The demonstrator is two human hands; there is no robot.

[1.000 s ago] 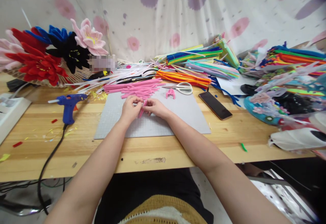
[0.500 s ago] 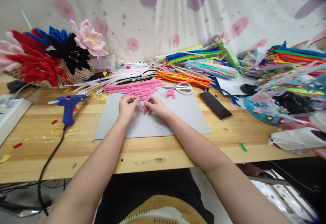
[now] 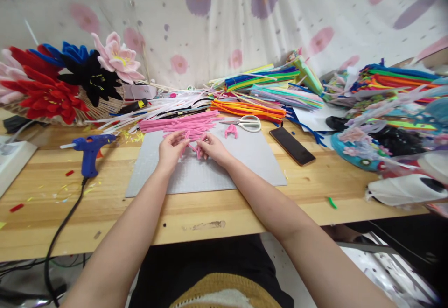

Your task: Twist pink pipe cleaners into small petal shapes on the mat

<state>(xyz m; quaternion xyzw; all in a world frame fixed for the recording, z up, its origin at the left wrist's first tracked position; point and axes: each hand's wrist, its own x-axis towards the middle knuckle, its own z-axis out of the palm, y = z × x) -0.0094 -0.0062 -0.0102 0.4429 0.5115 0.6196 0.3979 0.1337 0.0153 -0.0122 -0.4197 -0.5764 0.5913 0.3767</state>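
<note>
Fuzzy pink strips (image 3: 192, 147) are pinched by left hand (image 3: 171, 151) and right hand (image 3: 213, 150). One fuzzy pink arch (image 3: 231, 130) is shaped; straight pink stems (image 3: 175, 123) are left.

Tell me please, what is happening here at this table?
A person is working with pink fuzzy strips. The left hand and right hand hold a bent pink piece between them, over a gray mat. Just beyond the hands lies a pile of pink strips. To their right are a small curved pink piece and scissors.
</note>
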